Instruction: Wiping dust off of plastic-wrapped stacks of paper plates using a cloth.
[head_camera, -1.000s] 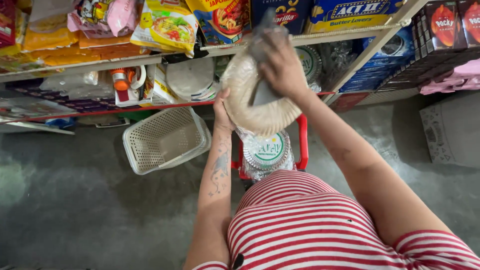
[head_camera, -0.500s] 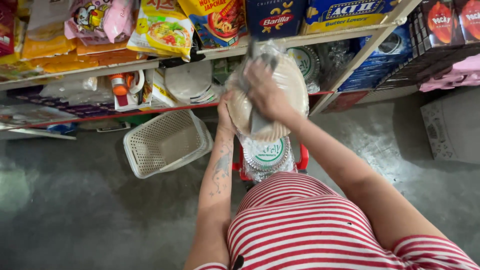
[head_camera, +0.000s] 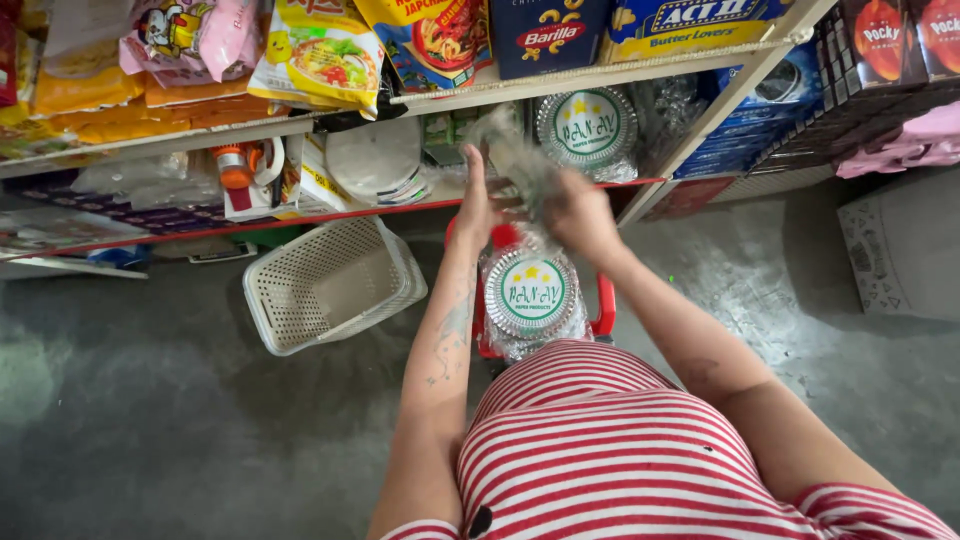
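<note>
Half a second earlier both hands held a round stack of pale plates in clear wrap up in front of the shelves; that stack is gone from in front of the chest, and the hands now sit lower and closer together around a blurred bunch of clear plastic wrap (head_camera: 515, 160). The right hand (head_camera: 580, 212) is closed around the wrap from the right side, while the left hand (head_camera: 473, 205) stands upright with its fingers stretched up beside the wrap; whether it actually grips it cannot be told through the blur. Just below the hands, a wrapped pack of foil plates (head_camera: 530, 295) with a round white-and-green label lies in a red basket (head_camera: 604, 312) on the floor, right in front of the person's red-and-white striped shirt (head_camera: 600, 450). A second pack of plates (head_camera: 587, 128) with the same round label stands on edge on the lower shelf (head_camera: 330, 215), behind the hands. Left of it lies a stack of plain white plates (head_camera: 375, 165). On the upper shelf (head_camera: 600, 70) sit a yellow noodle packet (head_camera: 322, 55), a dark blue box (head_camera: 550, 35) and a blue-and-yellow box (head_camera: 690, 22). A white perforated basket (head_camera: 335, 285) lies tilted on the grey floor (head_camera: 150, 430), to the left of the left arm.
</note>
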